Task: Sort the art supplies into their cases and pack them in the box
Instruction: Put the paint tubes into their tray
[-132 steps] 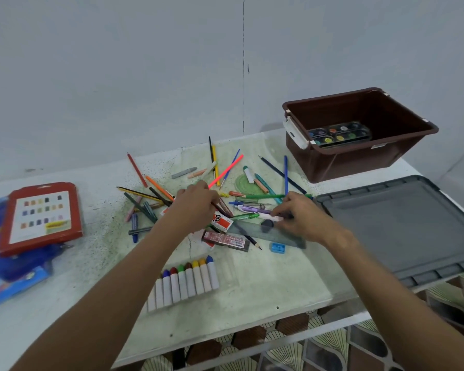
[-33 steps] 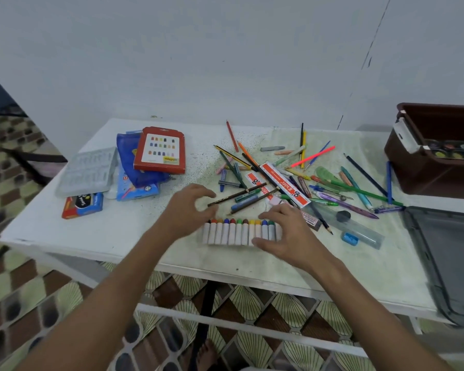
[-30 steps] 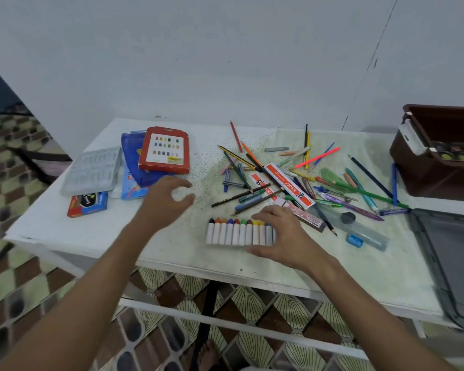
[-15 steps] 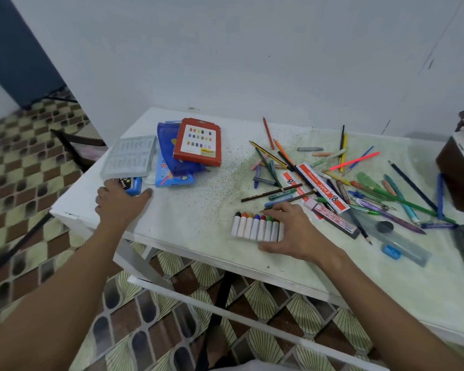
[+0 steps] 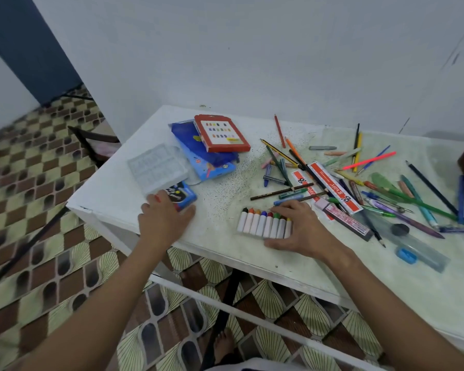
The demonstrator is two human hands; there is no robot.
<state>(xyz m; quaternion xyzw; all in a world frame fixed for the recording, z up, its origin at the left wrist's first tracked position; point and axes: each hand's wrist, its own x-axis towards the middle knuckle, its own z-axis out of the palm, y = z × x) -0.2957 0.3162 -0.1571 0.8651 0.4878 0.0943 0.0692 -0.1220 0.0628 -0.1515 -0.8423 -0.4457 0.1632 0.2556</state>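
Red case with a white card of coloured swatches, on a blue pouch. White crayons with multicoloured tips. Brown-and-cream patterned floor.

Counter: white painted top, matt, speckled with dark flecks; paint chipped at the near-left edge. Red case: glossy card or plastic, cannot tell which, with a white printed label. Blue pouch: shiny plastic film. Clear tray: translucent moulded plastic, ribbed. Crayons: matt white paper wraps, waxy coloured tips. Ruler: clear plastic, smooth. Floor: patterned tile, slight sheen.
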